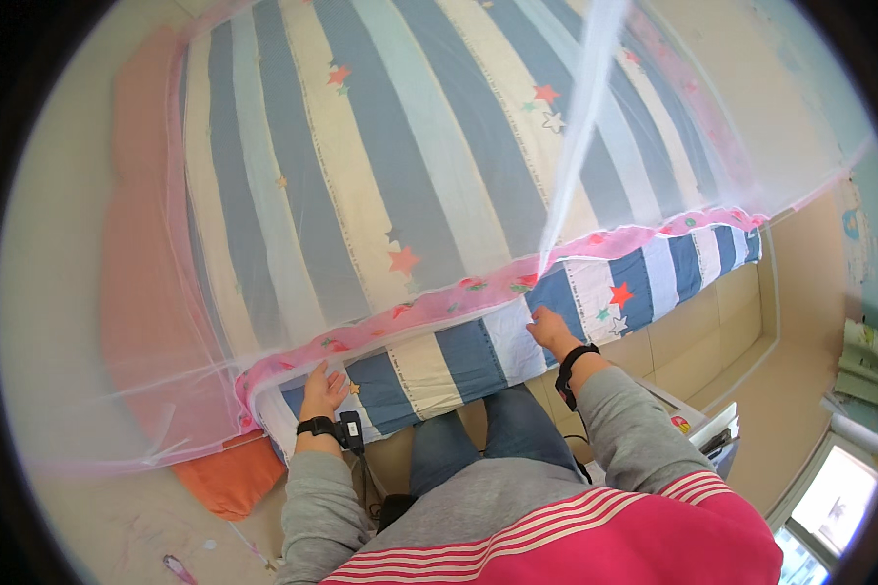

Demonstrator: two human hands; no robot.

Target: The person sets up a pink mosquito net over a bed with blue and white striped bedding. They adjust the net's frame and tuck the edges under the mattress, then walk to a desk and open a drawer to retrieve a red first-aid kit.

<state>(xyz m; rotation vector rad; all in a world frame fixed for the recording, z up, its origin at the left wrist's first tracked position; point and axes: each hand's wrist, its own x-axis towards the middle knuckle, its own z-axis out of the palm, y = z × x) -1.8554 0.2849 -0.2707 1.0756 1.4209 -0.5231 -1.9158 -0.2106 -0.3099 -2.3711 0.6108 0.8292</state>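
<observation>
A bed lies before me under a blue, white and pale blue striped bed sheet (475, 358) printed with stars. Over it hangs a sheer white mosquito net (585, 124), its pink patterned hem (424, 307) crossing the near side of the mattress. My left hand (324, 393) is at the near left corner, palm partly turned up and fingers apart, fingertips at the hem. Farther right, my right hand (552, 333) rests against the overhanging sheet just below the hem, its fingers curled. Whether cloth is pinched in those fingers is hidden.
An orange cushion-like bundle (230, 475) sticks out below the net at the left. Tiled flooring (673, 344) runs beside the bed. To my right stands a white piece of furniture (669, 409) with items on it. A bright window (834, 497) is at the lower right.
</observation>
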